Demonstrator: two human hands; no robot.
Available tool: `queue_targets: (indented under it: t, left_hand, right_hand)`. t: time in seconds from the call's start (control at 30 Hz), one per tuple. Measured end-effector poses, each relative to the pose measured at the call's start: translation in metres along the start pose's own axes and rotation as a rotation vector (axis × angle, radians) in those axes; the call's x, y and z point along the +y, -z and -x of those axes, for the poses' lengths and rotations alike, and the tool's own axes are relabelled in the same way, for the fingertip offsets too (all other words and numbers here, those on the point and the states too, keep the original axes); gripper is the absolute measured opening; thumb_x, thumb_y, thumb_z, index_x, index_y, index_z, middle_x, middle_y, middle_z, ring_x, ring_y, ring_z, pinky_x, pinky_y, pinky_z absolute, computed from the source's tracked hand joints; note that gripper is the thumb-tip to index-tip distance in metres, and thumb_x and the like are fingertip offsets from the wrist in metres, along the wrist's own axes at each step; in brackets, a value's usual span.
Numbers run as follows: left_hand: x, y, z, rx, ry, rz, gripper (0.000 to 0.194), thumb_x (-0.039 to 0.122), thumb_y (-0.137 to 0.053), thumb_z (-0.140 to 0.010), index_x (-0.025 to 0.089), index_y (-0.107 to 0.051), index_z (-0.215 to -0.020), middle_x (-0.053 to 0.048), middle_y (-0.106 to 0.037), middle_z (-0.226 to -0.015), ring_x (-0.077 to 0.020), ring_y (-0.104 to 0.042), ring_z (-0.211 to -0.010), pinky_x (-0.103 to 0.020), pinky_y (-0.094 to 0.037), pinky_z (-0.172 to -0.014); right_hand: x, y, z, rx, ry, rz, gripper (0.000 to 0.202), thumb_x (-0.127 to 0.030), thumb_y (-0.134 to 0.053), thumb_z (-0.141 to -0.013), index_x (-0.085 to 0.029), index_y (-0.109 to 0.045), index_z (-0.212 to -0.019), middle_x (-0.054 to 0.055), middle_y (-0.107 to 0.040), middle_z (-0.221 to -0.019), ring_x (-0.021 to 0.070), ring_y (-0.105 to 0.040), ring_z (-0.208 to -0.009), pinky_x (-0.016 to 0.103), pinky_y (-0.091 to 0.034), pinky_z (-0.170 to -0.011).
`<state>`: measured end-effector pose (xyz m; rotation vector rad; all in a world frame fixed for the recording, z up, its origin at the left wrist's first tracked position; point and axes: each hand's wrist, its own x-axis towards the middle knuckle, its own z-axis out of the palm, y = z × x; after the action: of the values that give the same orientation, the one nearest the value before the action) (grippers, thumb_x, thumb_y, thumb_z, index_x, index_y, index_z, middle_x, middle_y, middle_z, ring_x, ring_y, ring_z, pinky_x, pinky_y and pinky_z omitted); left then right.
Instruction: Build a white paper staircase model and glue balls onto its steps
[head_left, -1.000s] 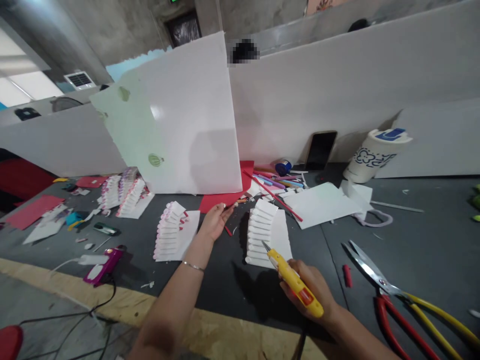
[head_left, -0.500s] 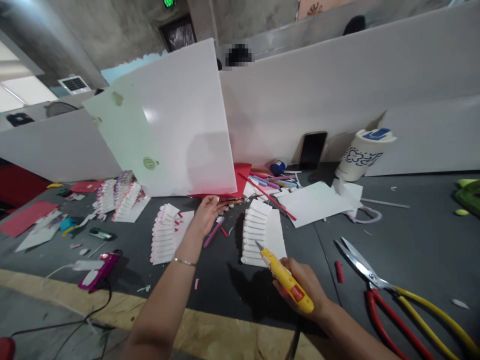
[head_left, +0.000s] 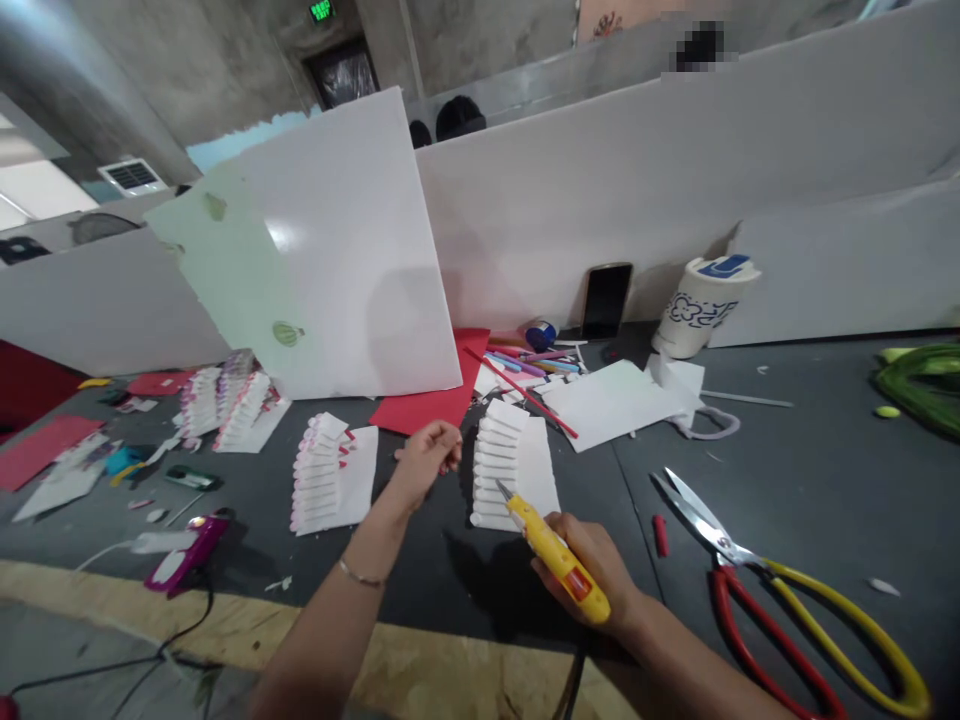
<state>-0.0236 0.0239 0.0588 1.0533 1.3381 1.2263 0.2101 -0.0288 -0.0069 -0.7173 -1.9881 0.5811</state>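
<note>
My right hand (head_left: pixel 592 565) is wrapped round a yellow glue gun (head_left: pixel 559 555). Its metal nozzle points at a fan of white paper rolls (head_left: pixel 495 465), which lies partly on a white card (head_left: pixel 538 465). The nozzle overlaps the rolls in view; whether it touches them I cannot tell. My left hand (head_left: pixel 427 462) is to the left of that fan, fingers curled together over the dark table; anything in them is too hidden to make out. Left of this hand lies a second fan (head_left: pixel 319 475) with pink-tipped rolls and small red pieces on its card.
Big scissors (head_left: pixel 727 550) lie open at right. Behind are red paper (head_left: pixel 427 405), pens (head_left: pixel 532 362), a phone (head_left: pixel 606 300), a white cup (head_left: pixel 697 305) and a standing white board (head_left: pixel 352 260). At left are a pink power strip (head_left: pixel 184 555) and more fans (head_left: pixel 244 405).
My left hand has come away from the items by the red paper, lower and nearer the white fan, its fingers now curled. The glue gun stays over the fan. The view has shifted slightly.
</note>
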Motion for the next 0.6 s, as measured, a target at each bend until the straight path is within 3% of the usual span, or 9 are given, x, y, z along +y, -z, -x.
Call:
queue_targets:
  t: [0.13, 0.27, 0.4, 0.6]
  left_hand:
    - [-0.022, -0.011, 0.025, -0.014, 0.045, 0.014, 0.027, 0.038, -0.081, -0.068, 0.016, -0.066, -0.07, 0.003, -0.059, -0.056, -0.0081, -0.051, -0.05, -0.02, -0.037, -0.049]
    - [-0.036, -0.011, 0.033, -0.002, 0.113, 0.315, 0.033, 0.033, -0.086, -0.062, 0.013, -0.071, -0.084, -0.003, -0.067, -0.072, -0.0101, -0.06, -0.064, -0.021, -0.041, -0.058]
    - [-0.043, -0.009, 0.036, -0.035, 0.194, 0.492, 0.034, 0.029, -0.086, -0.063, 0.013, -0.069, -0.088, -0.002, -0.067, -0.073, -0.0086, -0.059, -0.062, -0.021, -0.041, -0.059]
    - [-0.042, -0.014, 0.047, -0.166, 0.258, 0.508, 0.029, 0.033, -0.083, -0.067, 0.014, -0.065, -0.079, -0.001, -0.064, -0.067, -0.0073, -0.057, -0.055, -0.019, -0.038, -0.054]
  right_hand:
    - [0.002, 0.002, 0.004, -0.009, -0.022, 0.023, 0.006, -0.028, -0.052, -0.086, -0.026, -0.048, -0.083, -0.001, -0.067, -0.066, 0.0125, -0.059, -0.047, 0.022, -0.044, -0.048]
    - [0.006, 0.001, 0.006, 0.004, -0.05, 0.035, 0.008, -0.032, -0.05, -0.09, -0.026, -0.048, -0.085, 0.0, -0.068, -0.067, 0.0148, -0.062, -0.048, 0.024, -0.046, -0.046]
    - [0.009, -0.001, 0.008, 0.018, -0.013, 0.009, 0.008, -0.029, -0.051, -0.091, -0.026, -0.045, -0.087, -0.001, -0.066, -0.068, 0.0151, -0.063, -0.048, 0.024, -0.046, -0.045]
    - [0.006, 0.001, 0.011, 0.002, -0.075, -0.026, 0.007, -0.025, -0.054, -0.089, -0.028, -0.048, -0.09, -0.002, -0.068, -0.069, 0.0164, -0.064, -0.049, 0.025, -0.046, -0.046]
